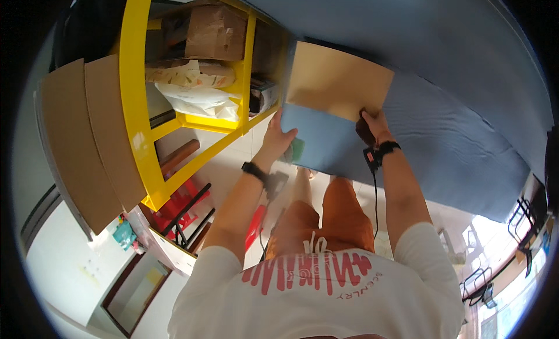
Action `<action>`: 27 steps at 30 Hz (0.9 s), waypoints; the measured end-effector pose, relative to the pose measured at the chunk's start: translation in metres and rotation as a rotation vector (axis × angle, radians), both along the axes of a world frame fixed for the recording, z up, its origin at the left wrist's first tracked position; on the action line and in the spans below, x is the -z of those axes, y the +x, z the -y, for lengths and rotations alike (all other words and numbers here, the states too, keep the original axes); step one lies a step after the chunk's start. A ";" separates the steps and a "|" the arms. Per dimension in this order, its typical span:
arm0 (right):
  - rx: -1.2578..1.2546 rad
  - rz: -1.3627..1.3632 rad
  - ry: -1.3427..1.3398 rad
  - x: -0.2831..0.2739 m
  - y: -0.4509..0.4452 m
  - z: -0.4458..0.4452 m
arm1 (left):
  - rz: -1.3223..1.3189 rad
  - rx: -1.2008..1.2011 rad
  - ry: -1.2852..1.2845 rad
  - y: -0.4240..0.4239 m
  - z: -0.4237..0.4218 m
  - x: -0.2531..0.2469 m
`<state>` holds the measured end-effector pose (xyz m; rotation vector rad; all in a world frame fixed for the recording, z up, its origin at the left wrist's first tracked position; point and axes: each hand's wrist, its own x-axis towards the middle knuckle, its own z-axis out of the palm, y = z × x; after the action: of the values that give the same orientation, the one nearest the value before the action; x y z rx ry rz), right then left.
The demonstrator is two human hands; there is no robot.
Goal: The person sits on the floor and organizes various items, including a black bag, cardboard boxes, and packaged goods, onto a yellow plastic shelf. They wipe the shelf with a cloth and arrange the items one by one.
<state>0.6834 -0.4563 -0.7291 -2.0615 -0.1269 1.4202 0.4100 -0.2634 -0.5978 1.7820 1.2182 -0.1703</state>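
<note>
A tan sheet of paper or thin board (340, 79) lies on the blue-grey cloth (441, 138) covering the table before me. At the sheet's near right corner, my right hand (376, 126) grips a dark brown object (364, 129), whose kind I cannot make out. The left side of the table has my left hand (277, 138) at its edge, thumb spread from the fingers, with no object visible between them. Below that thumb is a small green piece (298, 149), partly blurred. Each wrist wears a black band with a small device and cable.
A yellow metal frame (135, 107) stands left of the table, with a cardboard box (216, 33) and a white plastic bag (203, 98) on its shelves. Cardboard sheets (83, 133) lean at far left. Below are a red plastic stool (181, 203) and a tiled floor (222, 151).
</note>
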 end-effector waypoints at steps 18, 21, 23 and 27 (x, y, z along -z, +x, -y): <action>0.310 -0.301 0.335 -0.031 -0.043 0.076 | 0.144 -0.341 -0.089 0.006 0.016 0.029; 0.412 -0.434 0.330 -0.047 -0.053 0.094 | 0.180 -0.247 -0.033 0.000 0.030 0.000; 0.494 -0.506 0.318 -0.072 -0.054 0.101 | 0.163 -0.193 -0.007 0.012 0.039 -0.043; 0.526 -0.535 0.406 -0.145 -0.055 0.092 | 0.215 -0.089 0.118 0.026 0.050 -0.137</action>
<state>0.6288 -0.5479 -0.5842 -1.2174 0.3043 1.4060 0.4356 -0.3132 -0.4603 1.7906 1.1689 0.1445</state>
